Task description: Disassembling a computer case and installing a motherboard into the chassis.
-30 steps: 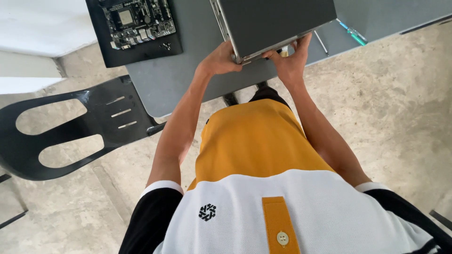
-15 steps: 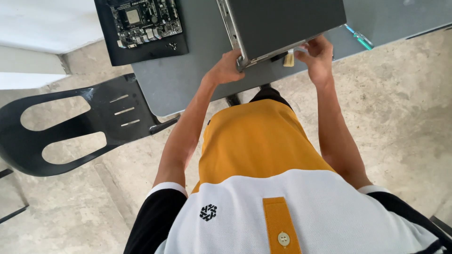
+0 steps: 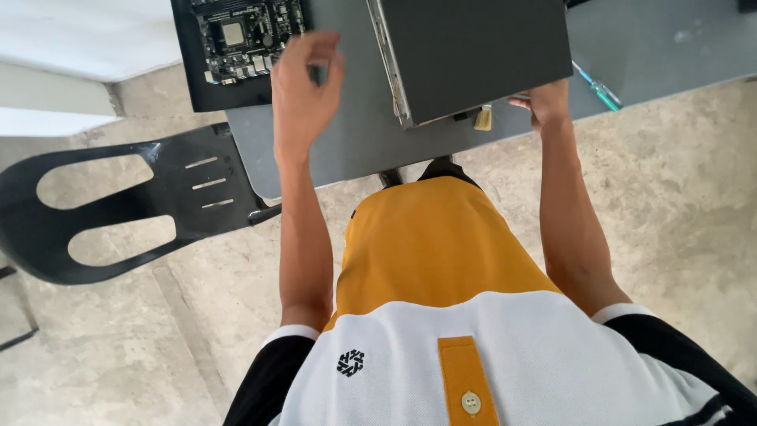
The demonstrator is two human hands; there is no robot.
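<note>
A person stands at a grey table (image 3: 347, 150), seen from above. The right hand (image 3: 542, 102) rests at the near corner of a dark computer case (image 3: 473, 55), its fingers (image 3: 522, 101) curled under the case's edge; how firmly they grip cannot be told. A small brass padlock (image 3: 482, 118) hangs from the case just left of those fingers. A green-handled screwdriver (image 3: 599, 87) lies on the table just right of the hand. The left hand (image 3: 303, 91) is raised above the table, empty, fingers loosely bent and open. A motherboard (image 3: 240, 35) on a black tray lies just beyond and left of its fingertips, and the case stands to their right. A black chair (image 3: 118, 205) stands beside the table.
</note>
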